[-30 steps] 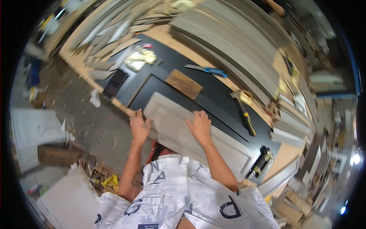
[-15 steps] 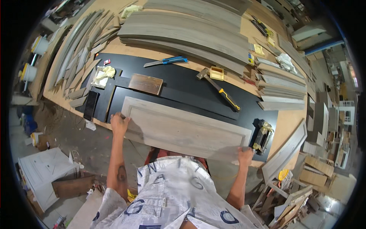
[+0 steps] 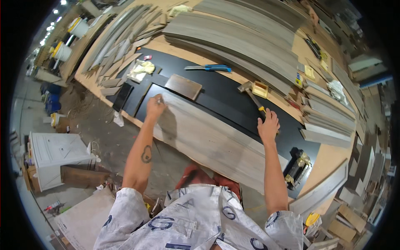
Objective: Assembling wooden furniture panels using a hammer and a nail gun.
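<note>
A long grey wood-grain panel [image 3: 212, 135] lies at the near side of the black board [image 3: 227, 91], its near edge towards me. My left hand [image 3: 156, 105] is closed in a pinch over the panel's far left corner; what its fingers hold, if anything, I cannot make out. My right hand [image 3: 269, 124] reaches over the grip end of a hammer [image 3: 253, 96] with a yellow-and-black handle. Its fingers are stretched out and hide part of that handle. A brown wood block [image 3: 183, 86] rests just beyond the panel, between the hands.
Behind lie a blue utility knife [image 3: 210, 68] and a small yellow box [image 3: 260, 89]. A black phone-like slab [image 3: 123, 96] and crumpled cloth [image 3: 141, 71] are at left. A taped black tool [image 3: 298, 167] sits at right. Stacked grey boards [image 3: 233, 46] fill the far side.
Both hands have left the panel's near corners. My left hand has moved up to the far left corner, my right hand forward to the hammer handle. The view has shifted.
</note>
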A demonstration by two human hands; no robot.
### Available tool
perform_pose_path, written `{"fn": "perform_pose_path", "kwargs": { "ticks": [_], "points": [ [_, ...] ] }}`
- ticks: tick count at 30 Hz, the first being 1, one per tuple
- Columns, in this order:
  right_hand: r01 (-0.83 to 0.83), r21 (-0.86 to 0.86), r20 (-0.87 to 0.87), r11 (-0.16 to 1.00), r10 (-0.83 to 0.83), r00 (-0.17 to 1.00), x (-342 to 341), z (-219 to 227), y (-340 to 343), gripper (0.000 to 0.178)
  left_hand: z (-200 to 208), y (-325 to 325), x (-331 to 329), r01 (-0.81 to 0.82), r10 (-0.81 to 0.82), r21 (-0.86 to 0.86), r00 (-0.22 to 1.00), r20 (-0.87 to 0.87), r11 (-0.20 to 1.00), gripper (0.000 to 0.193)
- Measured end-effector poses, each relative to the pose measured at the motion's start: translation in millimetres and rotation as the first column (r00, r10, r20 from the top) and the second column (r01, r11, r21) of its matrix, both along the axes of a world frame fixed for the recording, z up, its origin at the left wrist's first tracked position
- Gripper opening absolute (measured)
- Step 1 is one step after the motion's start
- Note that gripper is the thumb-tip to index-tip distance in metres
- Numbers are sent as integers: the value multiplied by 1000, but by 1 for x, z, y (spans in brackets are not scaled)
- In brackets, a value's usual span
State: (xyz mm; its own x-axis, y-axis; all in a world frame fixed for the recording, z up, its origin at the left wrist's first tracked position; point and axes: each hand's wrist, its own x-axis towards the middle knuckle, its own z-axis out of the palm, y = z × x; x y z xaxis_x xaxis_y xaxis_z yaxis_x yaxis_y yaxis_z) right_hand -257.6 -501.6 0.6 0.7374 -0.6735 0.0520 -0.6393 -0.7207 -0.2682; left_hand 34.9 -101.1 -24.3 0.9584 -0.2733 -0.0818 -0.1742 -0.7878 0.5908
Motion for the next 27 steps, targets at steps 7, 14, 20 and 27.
{"fn": "perform_pose_path", "kwargs": {
  "ticks": [7,14,20,27],
  "points": [
    [375,-4,172,927,-368,914,-166,18,57,62,7,19,-33,-48,-5,349,989,149,936,53],
    [517,849,-94,107,-933,348,-273,1,190,47,39,-195,-222,874,-864,4,479,156,486,52],
    [-390,859,-226,-331,-930,289,-230,17,203,50,34,-266,-289,907,-928,247,366,-68,340,61],
    [-321,847,-344,-423,-898,274,-213,50,201,41,72,-296,-258,957,-918,114,288,-272,267,60]
  ]
}}
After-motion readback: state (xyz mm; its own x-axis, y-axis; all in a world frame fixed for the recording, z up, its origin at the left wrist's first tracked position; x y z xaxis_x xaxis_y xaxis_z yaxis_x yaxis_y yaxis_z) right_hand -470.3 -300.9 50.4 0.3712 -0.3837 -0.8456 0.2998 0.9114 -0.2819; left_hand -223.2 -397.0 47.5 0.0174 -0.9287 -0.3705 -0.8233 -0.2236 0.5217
